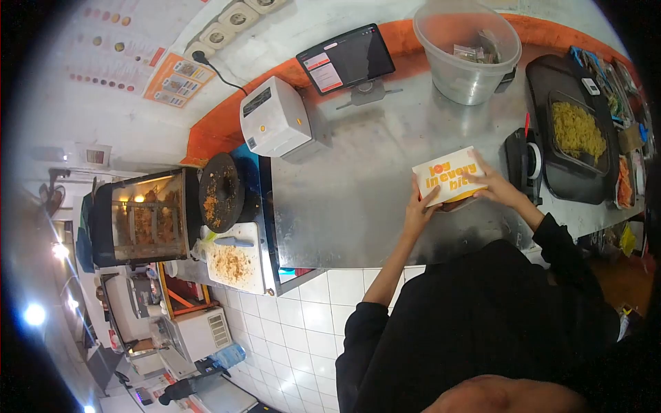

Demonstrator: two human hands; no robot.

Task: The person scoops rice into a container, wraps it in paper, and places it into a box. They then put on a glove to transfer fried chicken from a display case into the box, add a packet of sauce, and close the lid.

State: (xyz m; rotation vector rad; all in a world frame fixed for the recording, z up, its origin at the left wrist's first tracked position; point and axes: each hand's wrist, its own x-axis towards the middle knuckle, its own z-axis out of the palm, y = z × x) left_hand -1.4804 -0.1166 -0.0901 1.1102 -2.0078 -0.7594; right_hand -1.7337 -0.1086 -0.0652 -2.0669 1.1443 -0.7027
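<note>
A white paper food box [446,173] with "joy in every bite" printed in orange and yellow sits over the steel counter, held between both hands. My left hand [418,210] grips its left side, fingers reaching onto the edge of the lid. On the right, my right hand [490,184] is spread over the right part of the lid, thumb and fingers pressing on it. Along the near edge the lid stands slightly apart, and something yellow and brown shows there, too little to identify.
On the steel counter [344,199] stand a white label printer [279,120], a tablet [348,58] and a clear plastic bucket [468,76]. To the right, a container of noodles [578,131] rests on a black surface. A cutting board [237,265] with a knife, a pan [222,193] and a lit display case [148,217] are left.
</note>
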